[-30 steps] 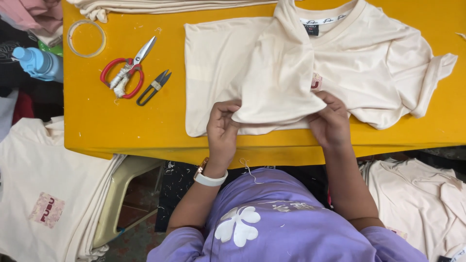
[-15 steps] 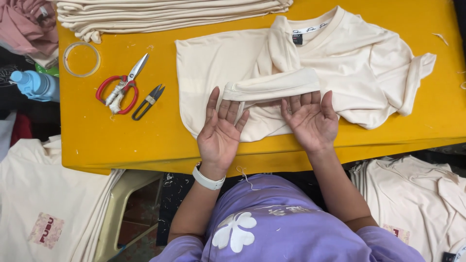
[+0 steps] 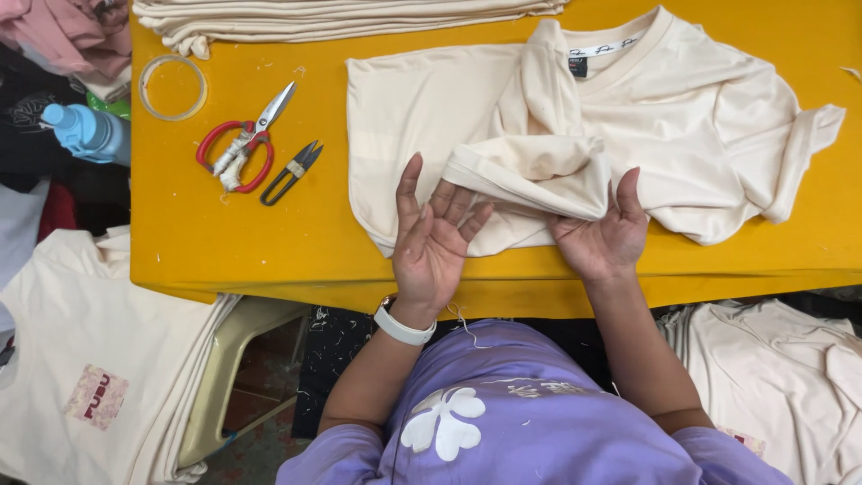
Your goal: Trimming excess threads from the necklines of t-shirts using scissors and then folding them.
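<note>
A cream T-shirt [image 3: 718,117] lies on the yellow table [image 3: 233,242] with its collar at the far side and its lower part bunched into a thick fold [image 3: 539,171]. My left hand [image 3: 435,242] is palm up with fingers spread, fingertips at the fold's near edge. My right hand [image 3: 602,238] is also palm up, thumb out. Its fingers are hidden under the fold, which rests on them.
Red-handled scissors [image 3: 238,148], small black thread snips [image 3: 292,171] and a clear tape ring [image 3: 171,85] lie on the table's left. Folded cream shirts [image 3: 341,16] are stacked at the far edge. More shirts [image 3: 81,359] are piled low on both sides, and a blue bottle [image 3: 85,130] stands at the left.
Both hands turned palm up and slid under the shirt's lower part, lifting it into a thicker fold. The shirt's hem is now bunched higher over my right fingers.
</note>
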